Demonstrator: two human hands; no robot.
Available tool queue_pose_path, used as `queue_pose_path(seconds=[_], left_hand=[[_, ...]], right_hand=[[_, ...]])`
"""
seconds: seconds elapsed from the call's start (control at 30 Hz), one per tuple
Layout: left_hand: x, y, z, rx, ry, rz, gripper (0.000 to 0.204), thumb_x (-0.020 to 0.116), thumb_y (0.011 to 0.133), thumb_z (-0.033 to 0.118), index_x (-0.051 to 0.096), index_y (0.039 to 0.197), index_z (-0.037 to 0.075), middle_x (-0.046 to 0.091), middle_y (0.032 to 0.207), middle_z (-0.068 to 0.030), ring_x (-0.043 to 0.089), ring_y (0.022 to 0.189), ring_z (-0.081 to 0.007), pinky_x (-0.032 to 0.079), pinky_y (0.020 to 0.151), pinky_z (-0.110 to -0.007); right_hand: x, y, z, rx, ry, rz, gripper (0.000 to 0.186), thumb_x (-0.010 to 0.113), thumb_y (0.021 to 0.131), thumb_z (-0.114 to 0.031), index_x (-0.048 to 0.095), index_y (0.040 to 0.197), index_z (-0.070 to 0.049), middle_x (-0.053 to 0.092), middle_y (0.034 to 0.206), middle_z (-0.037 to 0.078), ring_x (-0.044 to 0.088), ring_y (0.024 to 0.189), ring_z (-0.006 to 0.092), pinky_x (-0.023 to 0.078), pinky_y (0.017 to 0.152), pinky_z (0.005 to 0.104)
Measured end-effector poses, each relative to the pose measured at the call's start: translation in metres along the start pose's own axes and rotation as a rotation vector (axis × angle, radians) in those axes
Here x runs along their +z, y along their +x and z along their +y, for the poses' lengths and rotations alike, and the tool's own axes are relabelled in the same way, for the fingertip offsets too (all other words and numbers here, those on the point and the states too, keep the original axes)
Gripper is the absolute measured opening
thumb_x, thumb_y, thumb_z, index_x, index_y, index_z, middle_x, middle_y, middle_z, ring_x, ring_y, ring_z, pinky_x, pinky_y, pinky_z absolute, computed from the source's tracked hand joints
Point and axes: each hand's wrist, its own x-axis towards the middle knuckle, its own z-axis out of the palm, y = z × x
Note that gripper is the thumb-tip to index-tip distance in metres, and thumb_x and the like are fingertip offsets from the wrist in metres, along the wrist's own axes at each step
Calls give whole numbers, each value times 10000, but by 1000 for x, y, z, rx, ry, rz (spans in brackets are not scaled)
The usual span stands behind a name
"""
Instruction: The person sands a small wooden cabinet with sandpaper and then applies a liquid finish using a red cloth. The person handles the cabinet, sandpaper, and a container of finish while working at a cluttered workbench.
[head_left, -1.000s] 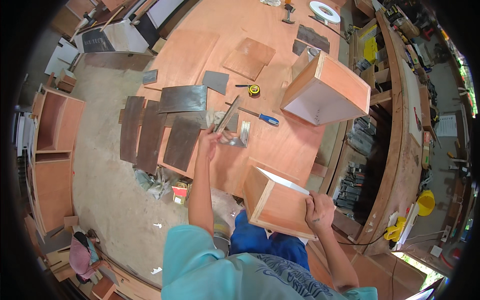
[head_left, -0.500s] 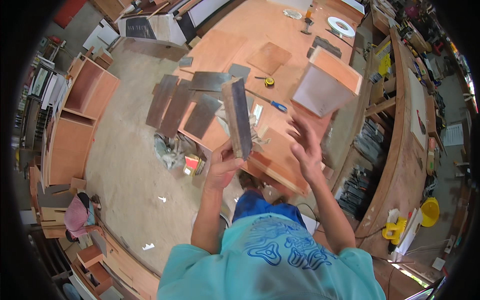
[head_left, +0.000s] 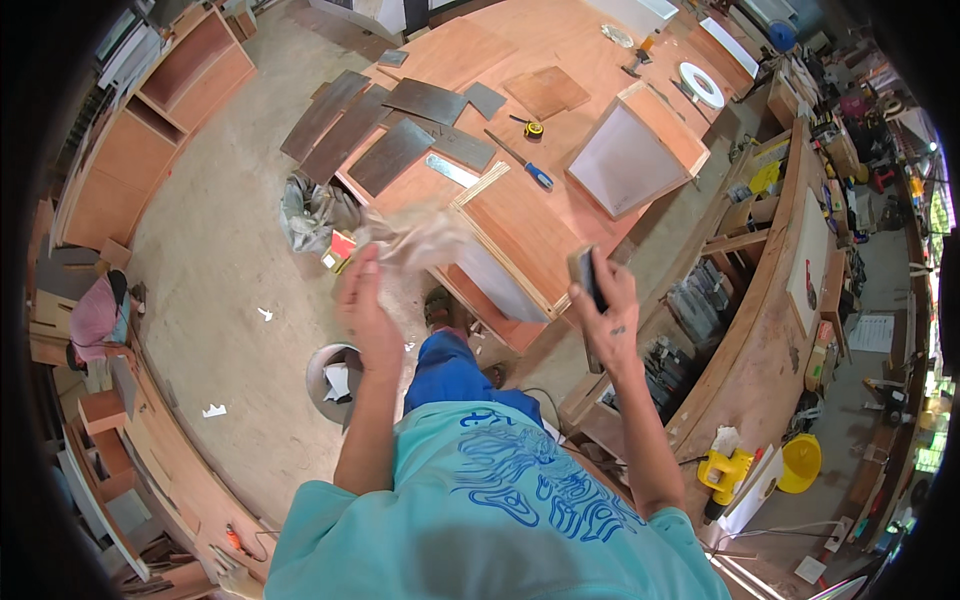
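In the head view, the left hand (head_left: 368, 305) is raised with its fingers loosely spread, a pale crumpled cloth (head_left: 425, 238) blurred at the fingertips; whether they pinch it, I cannot tell. The right hand (head_left: 614, 310) is curled firmly around a block (head_left: 594, 280), wood-coloured at the edge and dark on one face, held just beside the near right corner of a wooden box (head_left: 525, 230). That box sits at the near end of the bench (head_left: 455, 45), between the hands, a plywood side facing up. Beyond it lie a blue-handled screwdriver (head_left: 538, 176) and a tape measure (head_left: 533, 130). Half a second ago the left hand held the block upright and the right hand was spread with nothing in it; now the block is in the right hand
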Motion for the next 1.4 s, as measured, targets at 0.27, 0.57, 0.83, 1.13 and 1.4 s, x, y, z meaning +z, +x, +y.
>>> queue_pose_path(seconds=[0.27, 0.57, 0.83, 1.13, 1.4], left_hand=[[-10, 86, -131, 150, 396, -117, 269, 536, 932, 44, 673, 1163, 40, 636, 1003, -27, 554, 897, -118, 445, 801, -258], [43, 50, -134, -441, 257, -565, 648, 478, 814, -60, 503, 1436, 119, 618, 1270, 19, 497, 719, -35, 457, 705, -206], [30, 48, -163, -417, 132, -629, 489, 610, 755, -136, 585, 1227, -11, 680, 1098, -83, 651, 935, -161, 524, 816, -310], [34, 76, -148, -270, 154, -743, 623, 626, 808, -48, 476, 1407, 26, 632, 1235, -152, 634, 1022, -189, 531, 818, -298], [35, 68, -146, -366, 143, -765, 651, 659, 842, -11, 444, 1453, 59, 615, 1272, -122, 613, 1115, -156, 510, 907, -287]], right_hand=[[35, -9, 15, -402, -252, -259, 543, 781, 741, -186, 627, 1254, -96, 464, 1346, 228, 515, 1074, 420, 459, 910, 470], [61, 3, 21, -431, -343, -392, 443, 750, 792, -183, 635, 1195, -36, 465, 1350, 288, 513, 1061, 461, 458, 905, 496], [188, 136, -34, -543, -270, -322, 404, 673, 856, -246, 639, 1214, -61, 487, 1320, 261, 519, 979, 406, 465, 863, 464], [135, 80, -17, -490, -224, -315, 428, 723, 806, -203, 651, 1198, -46, 495, 1320, 271, 517, 1052, 433, 455, 899, 476], [131, 72, -7, -518, -293, -345, 441, 703, 823, -236, 630, 1232, -87, 481, 1328, 268, 545, 986, 425, 478, 824, 478]])
